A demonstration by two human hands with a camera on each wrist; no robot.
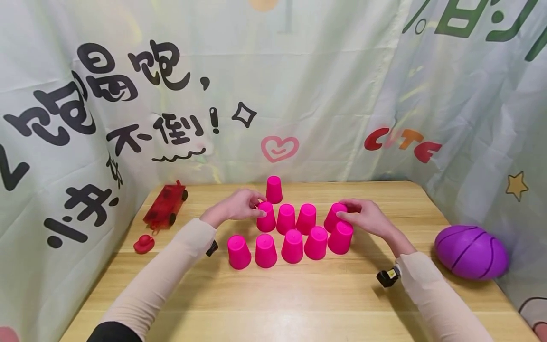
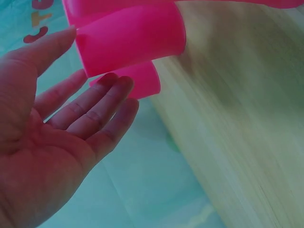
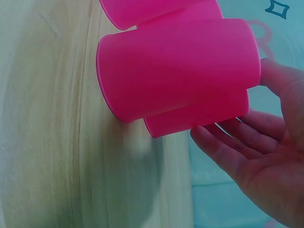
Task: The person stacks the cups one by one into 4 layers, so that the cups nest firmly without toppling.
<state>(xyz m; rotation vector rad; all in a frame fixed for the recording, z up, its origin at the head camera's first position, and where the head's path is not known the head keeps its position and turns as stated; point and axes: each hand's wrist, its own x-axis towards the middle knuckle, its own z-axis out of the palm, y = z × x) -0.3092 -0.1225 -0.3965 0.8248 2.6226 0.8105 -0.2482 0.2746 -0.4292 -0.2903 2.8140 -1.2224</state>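
As left hand (image 1: 237, 204) and right hand (image 1: 366, 216) pinch cups (image 1: 266, 220) | mouth-down | axes vertical

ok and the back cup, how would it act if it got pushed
The back cup may slide before it tips under a light push, since it stands on its wider end. Knocked over, it would likely roll in a curve, as its round sides taper. It is probably fairly stiff, as it looks smooth and undented.

There are 10 pink cups (image 1: 292, 246), 2 red toys (image 1: 166, 205) and 1 ball (image 1: 471, 252)
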